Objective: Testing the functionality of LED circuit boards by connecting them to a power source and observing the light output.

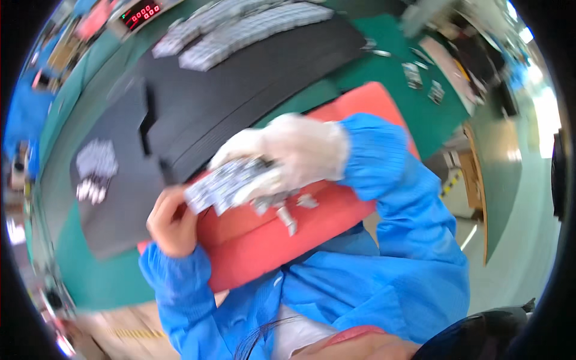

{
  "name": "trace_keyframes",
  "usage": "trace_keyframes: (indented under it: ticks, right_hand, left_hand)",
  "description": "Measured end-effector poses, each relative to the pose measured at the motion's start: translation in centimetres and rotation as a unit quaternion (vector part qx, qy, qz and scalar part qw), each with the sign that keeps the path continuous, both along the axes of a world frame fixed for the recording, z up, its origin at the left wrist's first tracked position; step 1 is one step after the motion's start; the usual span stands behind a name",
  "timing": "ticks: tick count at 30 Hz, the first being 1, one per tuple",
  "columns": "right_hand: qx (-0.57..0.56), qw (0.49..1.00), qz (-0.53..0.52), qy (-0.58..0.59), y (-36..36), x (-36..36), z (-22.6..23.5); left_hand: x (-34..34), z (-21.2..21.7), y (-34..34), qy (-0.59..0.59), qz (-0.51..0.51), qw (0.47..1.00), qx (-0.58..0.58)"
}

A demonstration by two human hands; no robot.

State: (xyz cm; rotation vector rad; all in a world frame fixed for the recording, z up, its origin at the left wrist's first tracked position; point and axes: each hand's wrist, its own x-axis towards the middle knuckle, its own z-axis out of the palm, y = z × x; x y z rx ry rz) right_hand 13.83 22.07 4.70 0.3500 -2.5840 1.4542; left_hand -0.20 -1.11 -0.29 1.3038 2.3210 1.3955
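My right hand (294, 150), in a white glove, is closed around a bundle of small silver-grey patterned pieces (225, 186). The bundle is blurred, so I cannot tell their exact kind. My bare left hand (173, 221) has its fingers curled at the left end of the bundle. Its fingertips meet there, and what they pinch is not plain. Below my right hand, a few loose silver bits (288, 221) show over a red mat (258, 252).
A black mat (240, 90) lies beyond the red one on a green table (114, 276). Long rows of silver pieces (258, 33) line its far side. At the left lies a small pile (97, 159). A red digital display (141, 13) stands far left; small packets (413, 75) lie far right.
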Motion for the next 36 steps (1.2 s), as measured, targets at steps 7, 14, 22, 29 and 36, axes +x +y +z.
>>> trace_keyframes:
  ticks: [7, 14, 22, 29, 36]
  right_hand:
    - [-0.09, 0.993, -0.035, -0.061, -0.3, -1.0, -1.2]
    - [-0.267, 0.886, -0.187, -0.33, -0.1, -1.7, 0.1]
    - [-0.317, 0.839, -0.277, -0.345, -0.1, -2.7, -1.9]
    - [-0.333, 0.849, -0.306, -0.271, 0.1, -2.5, -3.3]
    - [-0.261, 0.935, -0.127, -0.204, 2.3, -1.0, -4.5]
  left_hand:
    - [-0.1, 0.3, 0.6, 0.097, -0.049, 0.994, 0.026]
    - [-0.1, 0.1, 1.1, 0.134, -0.057, 0.988, 0.057]
    - [-0.8, -0.4, 1.1, 0.165, -0.075, 0.98, 0.085]
    - [-0.8, -0.4, 0.9, 0.189, -0.089, 0.975, 0.071]
    - [-0.8, 0.2, 0.8, 0.182, -0.108, 0.976, 0.054]
